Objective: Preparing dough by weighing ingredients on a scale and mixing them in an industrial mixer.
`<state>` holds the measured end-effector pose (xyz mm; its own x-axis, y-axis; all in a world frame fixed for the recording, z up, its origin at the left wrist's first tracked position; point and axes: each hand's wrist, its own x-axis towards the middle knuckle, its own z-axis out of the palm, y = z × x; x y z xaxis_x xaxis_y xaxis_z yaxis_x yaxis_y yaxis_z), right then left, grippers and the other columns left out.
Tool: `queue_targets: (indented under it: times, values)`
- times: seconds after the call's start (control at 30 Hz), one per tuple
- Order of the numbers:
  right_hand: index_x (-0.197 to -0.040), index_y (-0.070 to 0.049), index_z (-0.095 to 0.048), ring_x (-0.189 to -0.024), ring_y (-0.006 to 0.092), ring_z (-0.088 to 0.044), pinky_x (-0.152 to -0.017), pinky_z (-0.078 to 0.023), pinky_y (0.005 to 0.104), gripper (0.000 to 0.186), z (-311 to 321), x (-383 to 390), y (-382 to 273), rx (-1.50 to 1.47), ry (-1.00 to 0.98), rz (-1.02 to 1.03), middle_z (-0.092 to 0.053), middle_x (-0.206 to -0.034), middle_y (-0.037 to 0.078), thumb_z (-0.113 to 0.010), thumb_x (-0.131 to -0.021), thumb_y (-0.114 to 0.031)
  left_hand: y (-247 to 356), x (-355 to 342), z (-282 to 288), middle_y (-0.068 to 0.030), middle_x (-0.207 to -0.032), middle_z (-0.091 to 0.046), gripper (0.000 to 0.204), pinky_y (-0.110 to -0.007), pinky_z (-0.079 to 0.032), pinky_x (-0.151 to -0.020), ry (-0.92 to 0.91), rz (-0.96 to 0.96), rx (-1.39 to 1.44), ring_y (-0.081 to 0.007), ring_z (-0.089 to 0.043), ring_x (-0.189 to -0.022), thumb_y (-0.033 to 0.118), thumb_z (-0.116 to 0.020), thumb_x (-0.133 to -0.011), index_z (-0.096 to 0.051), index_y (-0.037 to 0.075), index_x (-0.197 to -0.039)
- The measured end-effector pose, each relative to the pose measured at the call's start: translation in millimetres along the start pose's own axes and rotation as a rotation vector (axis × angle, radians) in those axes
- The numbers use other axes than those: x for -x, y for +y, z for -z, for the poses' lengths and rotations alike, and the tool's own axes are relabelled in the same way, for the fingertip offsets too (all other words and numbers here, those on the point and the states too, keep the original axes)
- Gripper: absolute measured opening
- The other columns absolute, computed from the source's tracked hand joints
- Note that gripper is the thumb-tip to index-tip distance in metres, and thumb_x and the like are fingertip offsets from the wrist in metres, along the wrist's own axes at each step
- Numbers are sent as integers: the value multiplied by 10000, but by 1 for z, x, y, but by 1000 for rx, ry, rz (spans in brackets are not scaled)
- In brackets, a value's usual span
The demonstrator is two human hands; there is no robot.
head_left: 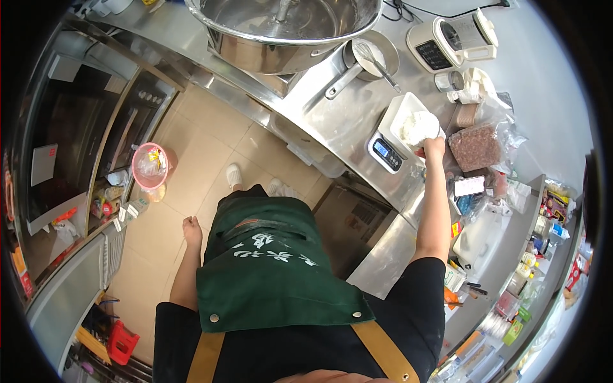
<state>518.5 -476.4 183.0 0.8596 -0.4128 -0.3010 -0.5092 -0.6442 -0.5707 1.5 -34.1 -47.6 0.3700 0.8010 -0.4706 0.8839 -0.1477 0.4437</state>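
Note:
On the steel counter, my right hand (433,147) is closed on a small white scoop or bowl (429,122), held in a white rectangular container (405,112) with white, powdery contents. The container rests on a digital scale (385,154) with a lit display. My left hand (191,226) hangs beside my green apron, fingers loosely curled, with nothing visible in it. Above the scale, a whisk (383,71) rests in a steel saucepan (354,54) holding white contents. A bag of pinkish-brown crumbly material (476,147) lies just right of the container.
A large steel mixer bowl (249,45), a cream appliance with a jug (434,48) and crowded shelves (546,226) line the counter side. Ovens (57,147) stand at the left, a pink bin (167,169) on the tiled floor beside them. A red stool-like object (121,341) lies lower left.

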Motion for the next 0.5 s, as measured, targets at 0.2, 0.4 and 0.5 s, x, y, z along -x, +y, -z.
queue_targets:
  times: [0.2,0.4,0.5]
  values:
    - [-908,112,-493,-716,349,-625,-669,-502,406,263,-6,-1,-8,520,132,214,-605,-825,246,-488,-735,-85,-8,4,-2,-222,-1008,-530,346,-393,-414,-821,-54,23,54,-329,-518,-930,258,-489,-863,-510,-49,-1021]
    - [-965,53,-484,-899,360,-583,-759,-469,418,250,-9,10,-18,736,368,290,-558,-1002,240,-463,-778,-112,4,10,0,-213,-1040,-518,352,-387,-415,-828,-85,104,78,-323,-513,-957,259,-485,-868,-498,-46,-1044]
    - [-1022,31,-438,-930,389,-560,-784,-460,434,266,-2,9,-17,737,264,233,-511,-1072,227,-462,-795,-107,3,11,0,-214,-1042,-520,365,-385,-415,-830,-72,104,87,-323,-515,-959,266,-484,-870,-497,-47,-1056]
